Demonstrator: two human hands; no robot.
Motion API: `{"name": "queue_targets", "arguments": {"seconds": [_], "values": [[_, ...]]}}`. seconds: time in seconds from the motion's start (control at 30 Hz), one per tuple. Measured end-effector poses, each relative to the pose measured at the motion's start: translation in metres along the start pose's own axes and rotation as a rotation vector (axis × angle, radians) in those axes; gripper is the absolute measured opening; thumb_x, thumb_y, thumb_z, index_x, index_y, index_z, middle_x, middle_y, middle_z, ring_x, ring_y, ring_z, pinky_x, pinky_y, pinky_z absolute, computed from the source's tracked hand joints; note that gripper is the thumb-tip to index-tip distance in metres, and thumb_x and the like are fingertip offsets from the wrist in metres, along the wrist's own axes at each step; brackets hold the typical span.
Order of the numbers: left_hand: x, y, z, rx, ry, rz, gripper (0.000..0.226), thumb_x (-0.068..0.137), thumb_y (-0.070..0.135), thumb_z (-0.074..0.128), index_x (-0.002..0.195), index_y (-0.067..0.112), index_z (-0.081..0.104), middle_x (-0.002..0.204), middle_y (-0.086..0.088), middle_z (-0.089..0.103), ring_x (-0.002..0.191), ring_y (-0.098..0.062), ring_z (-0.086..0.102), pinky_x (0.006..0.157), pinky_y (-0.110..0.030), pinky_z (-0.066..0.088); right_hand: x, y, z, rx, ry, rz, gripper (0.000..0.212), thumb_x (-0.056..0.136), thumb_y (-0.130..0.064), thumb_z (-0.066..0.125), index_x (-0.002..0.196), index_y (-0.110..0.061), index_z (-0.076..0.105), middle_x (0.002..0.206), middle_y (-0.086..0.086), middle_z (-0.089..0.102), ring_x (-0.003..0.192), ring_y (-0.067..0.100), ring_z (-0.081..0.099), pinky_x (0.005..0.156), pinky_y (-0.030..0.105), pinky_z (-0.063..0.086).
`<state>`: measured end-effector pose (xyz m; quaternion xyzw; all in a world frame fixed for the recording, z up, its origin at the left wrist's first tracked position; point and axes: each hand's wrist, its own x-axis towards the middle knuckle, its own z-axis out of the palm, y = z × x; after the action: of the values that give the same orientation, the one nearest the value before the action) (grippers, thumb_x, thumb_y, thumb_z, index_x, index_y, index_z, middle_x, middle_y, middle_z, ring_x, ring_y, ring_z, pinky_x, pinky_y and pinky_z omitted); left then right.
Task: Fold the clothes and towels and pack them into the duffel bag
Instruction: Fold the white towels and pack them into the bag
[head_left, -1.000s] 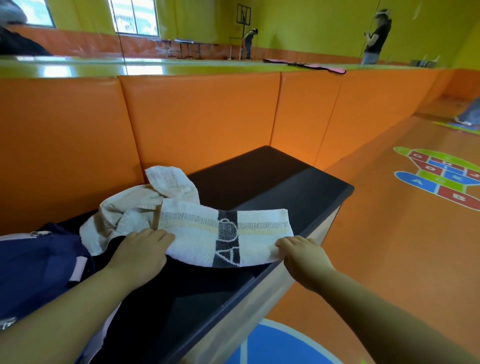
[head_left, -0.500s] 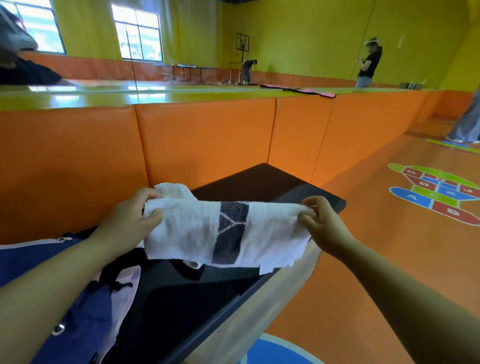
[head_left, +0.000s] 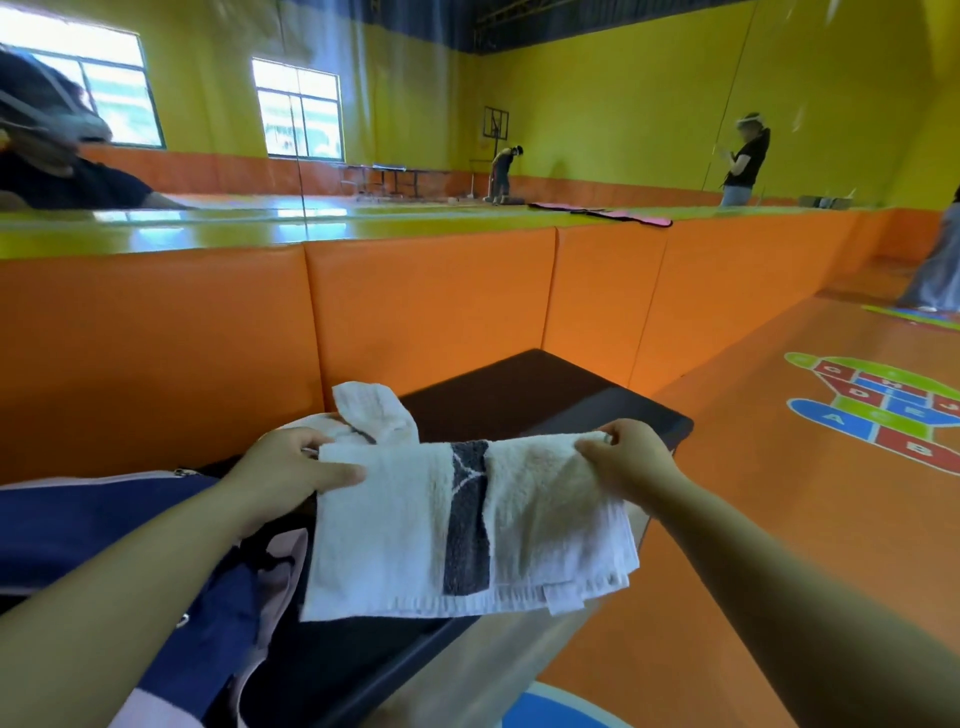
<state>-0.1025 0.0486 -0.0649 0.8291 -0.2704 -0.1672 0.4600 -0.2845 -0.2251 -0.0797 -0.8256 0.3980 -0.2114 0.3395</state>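
towel between left hand, right hand

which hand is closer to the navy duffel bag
Left. The left hand pinches the towel just above the navy duffel bag; the right hand grips the towel's far corner, across from the bag.

We hold a white towel up by its top corners, left hand and right hand, above the dark tabletop, beside the navy duffel bag.
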Motion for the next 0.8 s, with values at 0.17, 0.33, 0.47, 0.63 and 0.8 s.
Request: {"name": "queue_targets", "arguments": {"seconds": [0.17,0.33,0.47,0.63,0.8], "values": [[-0.01,0.018,0.009,0.088,0.095,0.019,0.037,0.057,0.046,0.074,0.08,0.017,0.069,0.09,0.001,0.069,0.087,-0.025,0.065,0.079,-0.045,0.052,-0.022,-0.029,0.009,-0.011,0.0,-0.162,0.026,0.086,-0.027,0.06,0.091,-0.002,0.065,0.069,0.005,0.054,0.062,0.017,0.051,0.053,0.03,0.042],[-0.016,0.037,0.028,0.046,0.058,0.036,0.03,0.071,0.031,0.073,0.068,0.005,0.058,0.067,-0.014,0.057,0.061,-0.019,0.053,0.059,-0.033,0.043,-0.047,-0.062,0.016,0.024,-0.095,-0.321,0.015,0.086,-0.032,0.064,0.095,-0.021,0.059,0.082,-0.007,0.061,0.075,0.008,0.059,0.065,0.028,0.052],[-0.022,0.051,0.038,-0.16,-0.019,0.032,0.011,0.08,0.013,0.068,0.081,0.003,0.063,0.072,-0.014,0.063,0.066,-0.025,0.066,0.067,-0.042,0.06,-0.063,-0.08,0.024,0.208,-0.264,-0.328,0.024,0.086,-0.022,0.066,0.107,-0.012,0.058,0.094,0.005,0.065,0.078,0.02,0.069,0.063,0.04,0.061],[-0.03,0.064,0.034,-0.329,-0.169,-0.02,0.016,0.09,0.007,0.054,0.096,-0.002,0.066,0.087,-0.029,0.069,0.079,-0.037,0.071,0.077,-0.045,0.059,-0.069,-0.083,0.028,0.161,-0.302,-0.406,0.051,0.076,-0.034,0.076,0.119,-0.016,0.056,0.1,-0.006,0.063,0.088,0.009,0.062,0.079,0.031,0.055],[-0.032,0.069,0.03,-0.238,-0.264,-0.072,0.025,0.092,0.007,0.051,0.11,0.011,0.068,0.102,-0.006,0.07,0.101,-0.019,0.064,0.084,-0.037,0.055,-0.068,-0.078,0.025,0.151,-0.164,-0.446,0.032,0.078,-0.022,0.072,0.108,-0.021,0.06,0.091,-0.012,0.062,0.08,0.006,0.059,0.067,0.017,0.047]]}}
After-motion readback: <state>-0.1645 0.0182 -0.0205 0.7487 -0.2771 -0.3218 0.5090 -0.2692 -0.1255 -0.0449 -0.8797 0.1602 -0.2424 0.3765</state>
